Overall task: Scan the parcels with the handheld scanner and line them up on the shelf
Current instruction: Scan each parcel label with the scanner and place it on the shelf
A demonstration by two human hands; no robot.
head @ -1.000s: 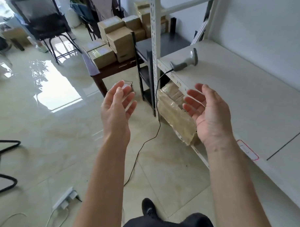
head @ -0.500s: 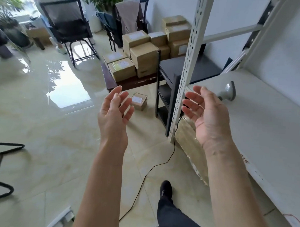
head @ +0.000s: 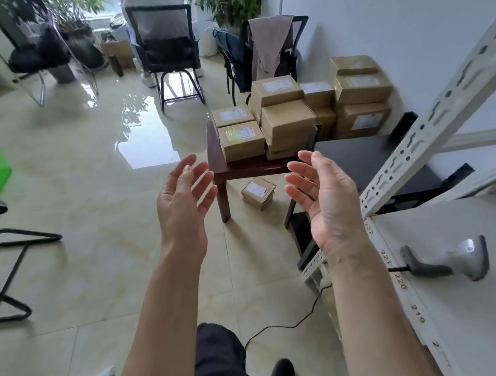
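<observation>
Left hand (head: 184, 202) and right hand (head: 328, 199) both spread, empty, mid-air. Parcels (head: 288, 119): brown taped cartons, white labels, stacked on table (head: 242, 168). One parcel (head: 258, 192) on floor. Grey scanner (head: 449, 261) lying on shelf (head: 461, 322).

- Open tiled floor (head: 104, 239) lies left and near.
- Far right, stacked parcels (head: 288, 124) crowd a low wooden table (head: 250, 168).
- A perforated shelf post (head: 429, 121) slants across the right.

I note both forearms bare, no sleeves, watch or rings; dark trousers (head: 221, 353) and a black shoe (head: 283, 372) below.
</observation>
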